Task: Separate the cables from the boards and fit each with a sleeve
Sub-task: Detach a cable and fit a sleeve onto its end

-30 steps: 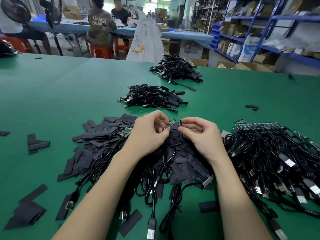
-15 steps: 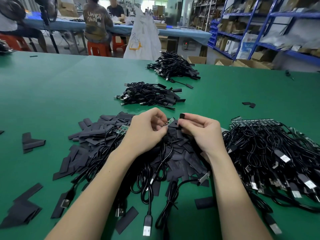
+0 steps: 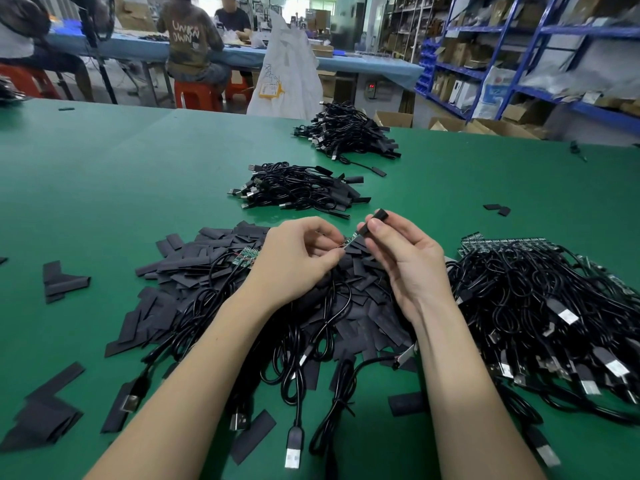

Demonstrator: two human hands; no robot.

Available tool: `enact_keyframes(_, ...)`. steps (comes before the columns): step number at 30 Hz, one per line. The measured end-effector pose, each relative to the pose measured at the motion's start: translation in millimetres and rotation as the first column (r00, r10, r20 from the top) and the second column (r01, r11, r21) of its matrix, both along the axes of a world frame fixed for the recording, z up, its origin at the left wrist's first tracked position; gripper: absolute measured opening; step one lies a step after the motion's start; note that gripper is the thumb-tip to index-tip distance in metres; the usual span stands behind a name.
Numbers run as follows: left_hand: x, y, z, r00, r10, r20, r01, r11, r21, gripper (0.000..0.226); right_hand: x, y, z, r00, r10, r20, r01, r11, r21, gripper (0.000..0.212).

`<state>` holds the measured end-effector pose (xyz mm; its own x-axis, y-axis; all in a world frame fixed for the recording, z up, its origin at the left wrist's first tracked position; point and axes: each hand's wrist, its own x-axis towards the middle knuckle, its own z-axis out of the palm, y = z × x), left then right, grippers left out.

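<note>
My left hand [image 3: 298, 258] pinches a small green board [image 3: 349, 242] at the end of a black cable [image 3: 329, 327], above a heap of flat black sleeves [image 3: 194, 268]. My right hand [image 3: 405, 258] pinches one black sleeve [image 3: 372, 221] between thumb and fingers, its open lower end right at the board's tip. The cable hangs down between my forearms to a USB plug. Another green board [image 3: 246, 259] lies on the sleeve heap just left of my left hand. A big tangle of cables with boards [image 3: 540, 299] lies to the right.
Two piles of sleeved cables [image 3: 298, 192] [image 3: 346, 133] lie further back on the green table [image 3: 104, 174]. Loose sleeves [image 3: 59, 280] are scattered at the left. People sit at a blue table behind; blue shelving stands at the right.
My right hand has lifted the sleeve and turned it more upright, bringing its lower end to the board's tip. My left hand keeps hold of the board.
</note>
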<state>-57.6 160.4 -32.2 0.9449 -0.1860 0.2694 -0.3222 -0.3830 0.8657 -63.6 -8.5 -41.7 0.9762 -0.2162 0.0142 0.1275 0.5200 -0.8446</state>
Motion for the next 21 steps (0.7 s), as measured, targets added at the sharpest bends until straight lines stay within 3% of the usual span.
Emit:
enact_keyframes(12, 3.6, 2.6, 0.7, 0.998, -0.044, -0.043, 0.040, 0.995, -0.090, 0.016, -0.6, -2.2, -0.5, 0.997, 0.078, 0.004, -0.078, 0.997, -0.006, 0.034)
enact_keyframes(16, 2.9, 2.9, 1.0, 0.996, -0.071, -0.059, 0.062, 0.988, -0.142, 0.018, -1.0, -3.2, -3.0, 0.985, 0.172, -0.017, -0.172, 0.985, 0.011, 0.027)
enact_keyframes(21, 2.7, 3.8, 1.0, 0.995, -0.068, -0.075, 0.056, 0.986, -0.160, 0.016, -0.3, 1.6, -3.5, 0.987, 0.160, -0.003, -0.160, 0.987, -0.013, 0.026)
